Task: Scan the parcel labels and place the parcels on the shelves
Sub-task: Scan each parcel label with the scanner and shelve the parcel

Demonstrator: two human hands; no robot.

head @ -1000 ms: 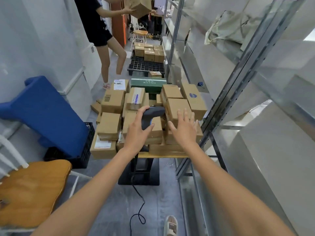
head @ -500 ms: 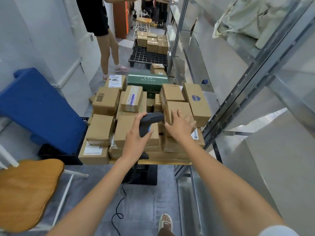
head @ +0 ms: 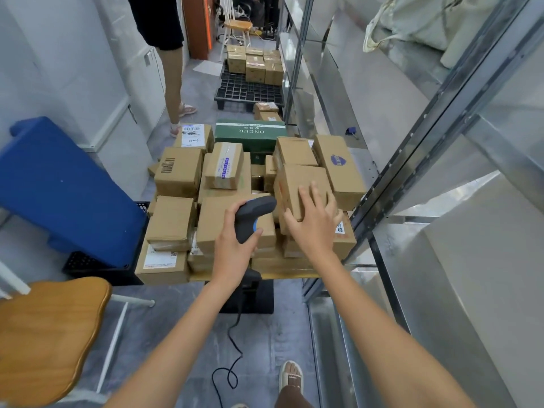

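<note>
A low table [head: 282,273] ahead carries a pile of several brown cardboard parcels and one green box [head: 250,134]. My left hand [head: 234,248] grips a dark grey barcode scanner [head: 251,216], its head aimed right toward a brown parcel [head: 300,184] on top of the pile. My right hand [head: 313,222] rests on that parcel, its thumb curled round the near left corner and its fingers spread over the top. The scanner's black cable [head: 232,348] trails down to the floor.
Metal shelving [head: 412,160] runs along the right side. A blue plastic object [head: 64,189] on a black crate and a wooden chair [head: 44,334] stand left. Another person [head: 167,54] stands further down the aisle by a black pallet [head: 250,92] of boxes.
My right hand has come down from hovering over the pile onto the top parcel and closed on its corner. The view has moved closer to the table; the scanner has stayed in my left hand.
</note>
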